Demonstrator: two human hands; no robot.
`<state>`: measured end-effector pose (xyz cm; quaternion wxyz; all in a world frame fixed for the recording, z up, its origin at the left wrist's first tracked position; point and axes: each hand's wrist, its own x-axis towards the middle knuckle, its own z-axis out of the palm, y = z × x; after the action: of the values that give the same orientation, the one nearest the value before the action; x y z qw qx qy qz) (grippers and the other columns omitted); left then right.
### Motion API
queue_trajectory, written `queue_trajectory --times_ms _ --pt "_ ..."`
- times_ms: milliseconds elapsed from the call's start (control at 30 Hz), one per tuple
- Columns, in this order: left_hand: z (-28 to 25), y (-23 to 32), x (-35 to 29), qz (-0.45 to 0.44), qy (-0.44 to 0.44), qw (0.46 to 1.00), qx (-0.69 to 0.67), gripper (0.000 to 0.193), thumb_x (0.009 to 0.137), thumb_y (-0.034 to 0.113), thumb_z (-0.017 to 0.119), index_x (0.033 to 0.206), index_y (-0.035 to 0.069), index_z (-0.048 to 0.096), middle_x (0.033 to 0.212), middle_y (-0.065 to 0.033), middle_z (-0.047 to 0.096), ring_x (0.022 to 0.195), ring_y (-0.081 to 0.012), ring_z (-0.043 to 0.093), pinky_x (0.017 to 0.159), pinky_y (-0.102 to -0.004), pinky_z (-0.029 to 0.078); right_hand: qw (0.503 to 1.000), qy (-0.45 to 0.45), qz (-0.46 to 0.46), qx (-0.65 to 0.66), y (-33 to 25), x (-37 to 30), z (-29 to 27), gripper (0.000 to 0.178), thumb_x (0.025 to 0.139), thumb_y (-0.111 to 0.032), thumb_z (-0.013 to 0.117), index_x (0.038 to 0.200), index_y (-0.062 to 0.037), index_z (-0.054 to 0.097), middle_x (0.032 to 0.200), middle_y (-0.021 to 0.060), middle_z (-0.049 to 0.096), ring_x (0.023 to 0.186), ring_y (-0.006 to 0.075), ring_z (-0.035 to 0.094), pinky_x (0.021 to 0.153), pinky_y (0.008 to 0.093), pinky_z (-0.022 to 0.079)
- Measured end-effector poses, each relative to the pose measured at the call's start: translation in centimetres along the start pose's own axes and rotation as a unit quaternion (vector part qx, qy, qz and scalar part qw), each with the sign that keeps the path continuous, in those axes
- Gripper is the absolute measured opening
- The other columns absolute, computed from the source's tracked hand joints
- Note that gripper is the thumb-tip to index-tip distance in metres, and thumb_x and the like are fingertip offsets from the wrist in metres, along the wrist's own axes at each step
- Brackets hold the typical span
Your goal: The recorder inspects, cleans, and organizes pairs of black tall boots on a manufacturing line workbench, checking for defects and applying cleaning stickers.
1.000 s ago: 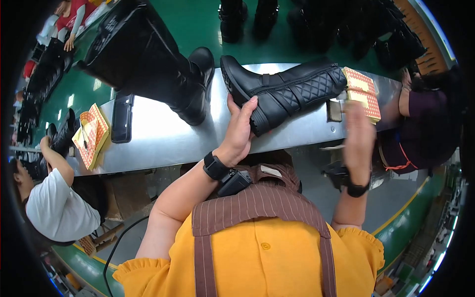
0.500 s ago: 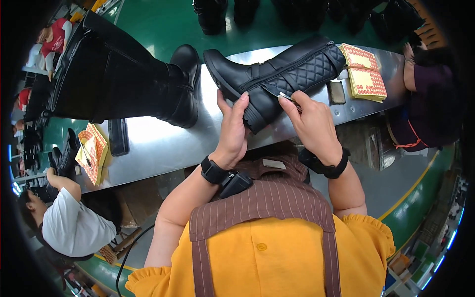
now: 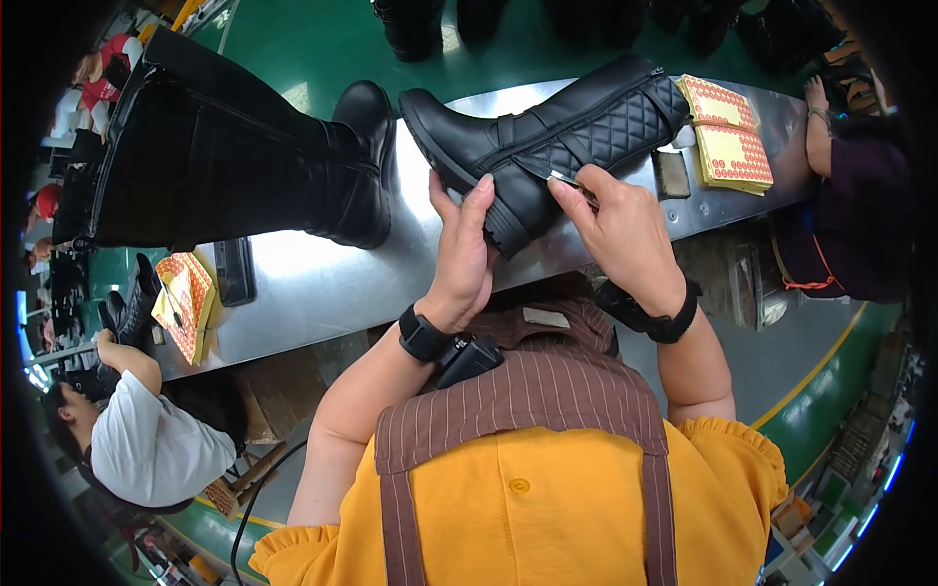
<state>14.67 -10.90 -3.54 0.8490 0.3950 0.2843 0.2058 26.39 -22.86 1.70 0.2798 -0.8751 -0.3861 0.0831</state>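
A tall black boot (image 3: 547, 132) with a quilted shaft, a strap and a long zip lies on its side on the metal table. My left hand (image 3: 461, 239) grips it at the heel, thumb up against the heel's edge and fingers under the sole. Between the thumb and fingers of my right hand (image 3: 620, 220) is a small slim tool (image 3: 558, 177) with a bright metal part and a dark pointed tip. That tip is at the boot's ankle, beside the zip; its exact kind is hard to make out.
Another tall black boot (image 3: 244, 156) stands at the left. Yellow-and-red printed card stacks lie right (image 3: 728, 137) and left (image 3: 191, 303), near a black case (image 3: 234, 272) and a dark block (image 3: 671, 175). Co-workers sit at left (image 3: 151, 439) and right (image 3: 860, 205); more boots stand beyond the table.
The boot's shaft end has shifted slightly to the right and up. My right hand has moved a little right, with the tool still at the ankle; my left hand keeps its hold.
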Motion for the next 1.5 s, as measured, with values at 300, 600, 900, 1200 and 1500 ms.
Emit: queue_trajectory --times_ms 300,600,900,1200,1500 --pt "0.0 -0.1 0.1 -0.004 0.006 1.0 0.001 0.071 0.099 0.037 0.05 0.15 0.02 0.003 0.137 -0.0129 0.045 0.115 -0.0266 0.058 0.078 -0.0458 0.057 0.985 -0.012 0.061 0.159 1.7 0.9 0.3 0.044 0.094 -0.036 0.062 0.073 0.0021 0.059 0.058 0.0197 0.054 0.052 0.0307 0.056 0.051 0.0392 0.041" --pt "-0.1 -0.2 0.1 0.0 0.007 1.0 -0.001 0.074 0.099 0.036 0.051 0.15 0.019 0.001 0.136 -0.0134 0.046 0.115 -0.0275 0.058 0.078 -0.0461 0.057 0.997 -0.012 0.061 0.04 1.4 0.3 -0.4 0.047 0.095 -0.041 0.059 0.073 0.0002 0.059 0.057 0.0208 0.056 0.061 0.0408 0.06 0.057 0.0458 0.045" --pt "0.1 0.0 0.1 -0.002 0.003 1.0 0.0 0.075 0.098 0.036 0.052 0.15 0.018 0.0 0.134 -0.0137 0.047 0.114 -0.0268 0.059 0.078 -0.0458 0.056 0.999 -0.013 0.038 0.018 1.1 0.7 -0.6 0.045 0.094 -0.04 0.06 0.072 -0.0002 0.059 0.059 0.0218 0.058 0.063 0.0427 0.061 0.058 0.0473 0.047" --pt "-0.1 -0.2 0.2 -0.003 0.008 1.0 0.002 0.076 0.098 0.036 0.052 0.15 0.019 0.0 0.135 -0.0143 0.047 0.113 -0.0273 0.059 0.078 -0.0454 0.057 0.997 -0.029 0.053 0.042 1.3 1.0 -0.6 0.044 0.094 -0.038 0.06 0.074 0.0013 0.059 0.06 0.0209 0.056 0.059 0.038 0.057 0.056 0.0432 0.044" --pt "0.0 -0.1 0.1 -0.003 0.0 1.0 0.004 0.078 0.098 0.037 0.053 0.15 0.018 -0.002 0.135 -0.014 0.047 0.114 -0.0274 0.059 0.078 -0.0459 0.057 1.0 -0.002 0.022 0.007 1.4 0.8 -0.3 0.045 0.094 -0.04 0.06 0.072 -0.0005 0.059 0.06 0.0211 0.059 0.061 0.0414 0.061 0.057 0.0466 0.047"
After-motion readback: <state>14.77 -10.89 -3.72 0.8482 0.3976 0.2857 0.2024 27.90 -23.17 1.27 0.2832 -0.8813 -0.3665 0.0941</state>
